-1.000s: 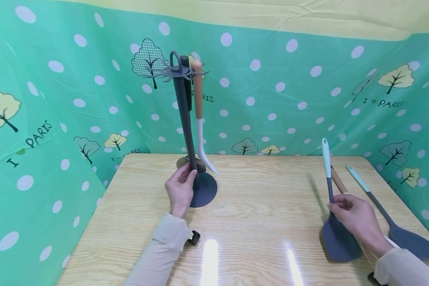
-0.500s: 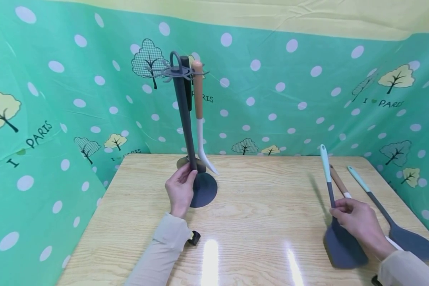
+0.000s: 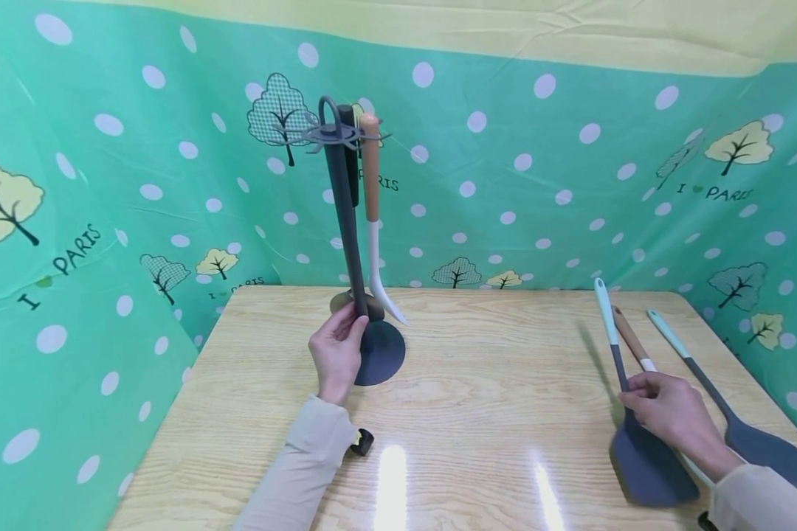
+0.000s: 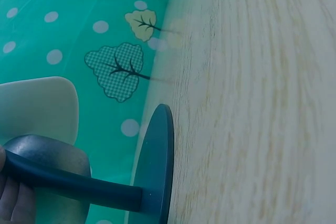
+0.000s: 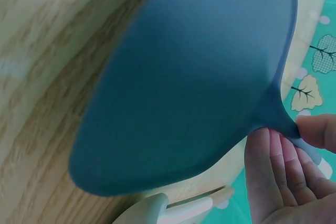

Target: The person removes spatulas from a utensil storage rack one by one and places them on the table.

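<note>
My left hand (image 3: 337,352) grips the lower pole of a dark utensil stand (image 3: 345,214) with a round base (image 4: 153,177). On its hooks hang a wooden-handled white utensil (image 3: 370,169) and a black-handled one (image 3: 345,118) with a grey metal head (image 4: 52,153). At the right, my right hand (image 3: 674,413) pinches the neck of a turner (image 3: 651,468) between thumb and fingers. Its mint handle points up and away, and its broad dark blade (image 5: 199,77) tilts towards me. Whether the blade touches the table cannot be told.
Beside my right hand, a second mint-handled turner (image 3: 764,450) lies on the wooden table (image 3: 491,383). A white utensil with a wooden handle (image 3: 629,335) lies there too, partly hidden by the hand and turner. Patterned green cloth (image 3: 505,169) stands behind and at both sides.
My right hand has moved slightly right and nearer, and the turner with it; its handle tip has come lower. My left hand and the stand stay in place.
</note>
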Available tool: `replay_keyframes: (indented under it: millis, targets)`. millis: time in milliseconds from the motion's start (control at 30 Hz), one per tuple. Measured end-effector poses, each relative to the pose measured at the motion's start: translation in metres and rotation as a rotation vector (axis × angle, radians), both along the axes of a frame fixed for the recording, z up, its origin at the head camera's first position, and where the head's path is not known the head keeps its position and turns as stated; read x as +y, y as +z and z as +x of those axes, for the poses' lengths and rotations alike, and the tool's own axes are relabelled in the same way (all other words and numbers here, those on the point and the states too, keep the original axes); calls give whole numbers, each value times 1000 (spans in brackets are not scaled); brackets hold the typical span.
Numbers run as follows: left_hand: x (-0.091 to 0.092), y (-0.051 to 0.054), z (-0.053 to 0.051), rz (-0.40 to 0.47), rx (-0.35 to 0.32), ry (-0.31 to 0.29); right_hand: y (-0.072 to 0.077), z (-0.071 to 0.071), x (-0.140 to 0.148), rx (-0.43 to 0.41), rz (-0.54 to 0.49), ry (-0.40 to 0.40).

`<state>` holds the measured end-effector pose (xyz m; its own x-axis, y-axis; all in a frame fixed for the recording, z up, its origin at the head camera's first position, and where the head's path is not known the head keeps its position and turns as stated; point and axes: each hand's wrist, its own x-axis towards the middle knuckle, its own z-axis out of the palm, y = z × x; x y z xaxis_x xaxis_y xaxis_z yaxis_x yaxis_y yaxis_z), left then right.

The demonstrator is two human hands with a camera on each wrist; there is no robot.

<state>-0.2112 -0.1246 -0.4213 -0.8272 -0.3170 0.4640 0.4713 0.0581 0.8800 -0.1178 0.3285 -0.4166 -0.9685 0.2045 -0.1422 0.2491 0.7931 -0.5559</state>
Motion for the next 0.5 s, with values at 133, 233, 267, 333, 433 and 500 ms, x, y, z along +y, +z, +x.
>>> replay_keyframes:
  millis: [133,233,267,333,433,500]
  targets:
    - [0,0,0,0,0,6,-3,-1,1,21,-1,6]
    - [0,0,0,9,-1,3,-4,-1,1,29,8,13]
    - [0,0,0,12,-3,1,-4,-1,1,26,11,15]
    - [0,0,0,16,-6,-3,-4,-1,1,16,16,21]
    - [0,0,0,17,-10,-10,-4,-2,0,-3,21,28]
    - [0,-1,0,13,-12,-10,-3,-3,0,-7,27,36]
